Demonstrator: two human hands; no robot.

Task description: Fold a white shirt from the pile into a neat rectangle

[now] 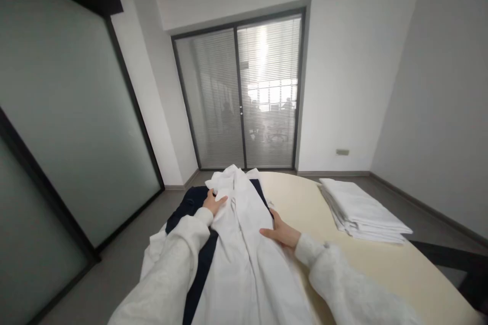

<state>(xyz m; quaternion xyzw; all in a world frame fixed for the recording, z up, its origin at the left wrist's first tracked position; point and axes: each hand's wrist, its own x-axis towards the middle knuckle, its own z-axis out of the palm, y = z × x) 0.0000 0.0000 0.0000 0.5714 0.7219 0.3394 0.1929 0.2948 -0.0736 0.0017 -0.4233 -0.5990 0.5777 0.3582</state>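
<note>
A long white garment (244, 244) with a seam or front opening down its length lies over the table, its far end bunched. Dark navy cloth (204, 264) shows from beneath it on the left and at the upper right edge. My left hand (214, 203) grips the garment's left side near the far end, thumb on top of the fabric. On the opposite edge, somewhat closer to me, my right hand (282, 231) holds the cloth with its thumb above; the other fingers are partly hidden at the side.
A folded stack of white cloth (362, 208) lies at the right of the round cream table (295, 190). Behind stands a glass door with blinds (267, 91). A frosted glass partition (72, 127) is on the left, and a dark object (446, 259) shows beyond the table's right edge.
</note>
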